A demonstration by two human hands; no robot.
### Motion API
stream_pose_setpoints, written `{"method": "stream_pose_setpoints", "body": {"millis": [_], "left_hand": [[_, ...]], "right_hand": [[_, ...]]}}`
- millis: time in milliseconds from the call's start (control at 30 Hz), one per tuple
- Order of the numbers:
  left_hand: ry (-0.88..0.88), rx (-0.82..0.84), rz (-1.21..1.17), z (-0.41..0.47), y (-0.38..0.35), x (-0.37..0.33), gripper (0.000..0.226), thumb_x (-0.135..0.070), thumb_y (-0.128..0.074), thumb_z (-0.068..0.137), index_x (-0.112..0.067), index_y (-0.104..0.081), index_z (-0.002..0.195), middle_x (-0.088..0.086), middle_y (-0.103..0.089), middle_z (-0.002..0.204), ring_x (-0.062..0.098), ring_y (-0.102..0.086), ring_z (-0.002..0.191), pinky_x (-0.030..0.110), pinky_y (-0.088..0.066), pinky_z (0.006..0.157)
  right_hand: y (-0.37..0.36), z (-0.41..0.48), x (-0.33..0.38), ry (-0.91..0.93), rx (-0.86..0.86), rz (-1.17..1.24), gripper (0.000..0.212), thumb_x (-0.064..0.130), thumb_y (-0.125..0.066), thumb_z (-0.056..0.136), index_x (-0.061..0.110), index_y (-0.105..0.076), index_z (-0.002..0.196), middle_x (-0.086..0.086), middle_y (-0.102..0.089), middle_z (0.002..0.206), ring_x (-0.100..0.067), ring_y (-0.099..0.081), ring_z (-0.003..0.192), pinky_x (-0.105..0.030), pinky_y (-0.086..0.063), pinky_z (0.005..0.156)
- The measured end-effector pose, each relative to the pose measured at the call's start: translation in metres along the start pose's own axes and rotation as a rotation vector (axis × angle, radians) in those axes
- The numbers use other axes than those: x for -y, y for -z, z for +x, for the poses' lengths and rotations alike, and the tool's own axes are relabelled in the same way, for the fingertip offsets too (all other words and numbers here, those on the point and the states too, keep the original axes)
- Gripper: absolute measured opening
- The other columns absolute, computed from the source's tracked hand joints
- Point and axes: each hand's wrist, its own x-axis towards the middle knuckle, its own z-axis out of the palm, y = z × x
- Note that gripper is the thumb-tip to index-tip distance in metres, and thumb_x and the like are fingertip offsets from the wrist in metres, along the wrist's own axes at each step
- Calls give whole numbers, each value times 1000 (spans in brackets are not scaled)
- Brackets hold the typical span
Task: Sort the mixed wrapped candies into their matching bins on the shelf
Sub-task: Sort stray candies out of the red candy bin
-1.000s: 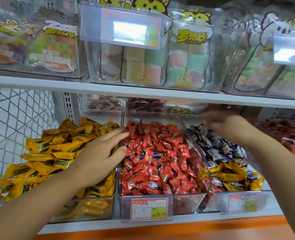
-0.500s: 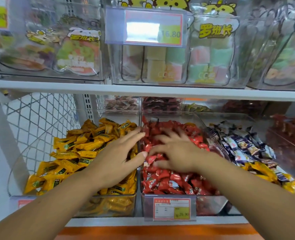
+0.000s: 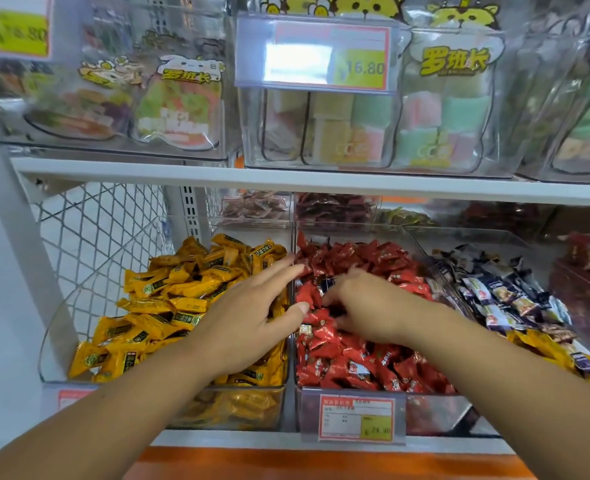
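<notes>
- Three bins stand side by side on the shelf (image 3: 217, 439): the yellow bin (image 3: 238, 410) on the left, the red bin (image 3: 435, 414) in the middle and the dark bin (image 3: 459, 237) on the right. Each holds mostly one wrapper colour.
- My left hand (image 3: 252, 317) lies released, fingers straight, across the yellow candies (image 3: 169, 306) at the wall shared with the red bin. I judge it sits there to steady me and keep that heap from sliding over.
- My right hand (image 3: 373, 306) is down in the red bin with its fingers curled into the red candies (image 3: 355, 368). Whether they pinch anything I cannot tell, as the knuckles hide the tips.
- A dark stray (image 3: 327, 284) lies among the reds, right at those fingertips. It is probably what I am digging for, and it belongs one bin to the right.
- A pale stray (image 3: 304, 329) lies just beside my left thumb, also in the red bin.
- Yellow strays (image 3: 546, 344) sit at the near end of the dark bin and must go to the far left.
- By my reckoning the sorting is well short of done.
</notes>
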Motion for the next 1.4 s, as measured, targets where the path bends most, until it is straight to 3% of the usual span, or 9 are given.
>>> {"method": "stream_pose_setpoints", "body": {"millis": [100, 200, 367, 567, 633, 767, 1067, 1233, 1400], "left_hand": [[2, 0, -7, -2, 0, 1, 75, -76, -19, 79, -48, -18, 149, -32, -5, 155, -9, -9, 142, 26, -17, 117], [0, 1, -13, -4, 0, 3, 73, -76, -21, 82, -49, -18, 149, -33, -5, 155, -12, -8, 140, 24, -16, 115], [7, 10, -21, -5, -1, 2, 66, -69, -26, 87, -48, -17, 150, -33, -3, 155, -13, -6, 140, 25, -14, 116], [2, 8, -35, -5, 0, 3, 75, -76, -20, 81, -47, -17, 150, -33, -4, 156, -13, -6, 141, 24, -13, 115], [2, 5, -38, -5, -1, 3, 76, -77, -19, 80, -47, -18, 150, -32, -5, 156, -12, -6, 141, 26, -14, 117], [9, -10, -39, -5, -4, 1, 76, -77, -17, 80, -47, -18, 150, -32, -4, 156, -15, -5, 139, 25, -15, 117], [11, -12, -44, -5, -5, 2, 73, -75, -18, 80, -50, -16, 148, -33, -4, 155, -16, -5, 138, 20, -14, 113], [5, -14, -44, -4, -5, 3, 70, -75, -19, 81, -52, -17, 147, -36, -3, 154, -17, -5, 138, 20, -15, 112], [-4, -24, -55, -2, -6, 4, 72, -75, -19, 80, -50, -18, 148, -37, -3, 151, -18, -5, 136, 19, -14, 112]], "right_hand": [[-13, 5, -3, -19, 43, -39, 45, 18, -62, 88, 23, -56, 132, -4, -49, 118, -25, -40, 117, -35, -41, 96], [-10, 5, -8, -39, -10, 27, 26, 24, -68, 85, 23, -68, 111, -1, -51, 113, -22, -44, 115, -34, -42, 95], [-5, -1, -11, -94, 106, -123, 57, 49, -69, 80, 33, -53, 132, 0, -44, 126, -22, -35, 123, -38, -35, 100], [2, -4, -14, -138, -22, 64, 28, 41, -65, 87, 16, -67, 100, -2, -61, 103, -20, -54, 97, -32, -45, 81], [16, -8, -20, -188, -46, 208, 22, 35, -63, 91, 18, -69, 104, -1, -69, 101, -18, -62, 90, -31, -49, 79], [23, -1, -25, -225, -168, 182, 29, 28, -58, 94, 23, -66, 122, 1, -64, 125, -19, -59, 112, -28, -46, 92], [-16, 36, -19, -289, -175, 53, 34, 41, -64, 87, 26, -61, 118, -3, -53, 120, -26, -56, 108, -31, -45, 83], [-5, 29, -30, -234, -183, 477, 11, 26, -71, 85, 24, -68, 96, 15, -57, 84, -12, -56, 81, -19, -40, 61], [13, 11, -34, -221, -217, 727, 9, 31, -67, 89, 24, -61, 91, 4, -69, 87, -6, -59, 63, -16, -41, 51]]}}
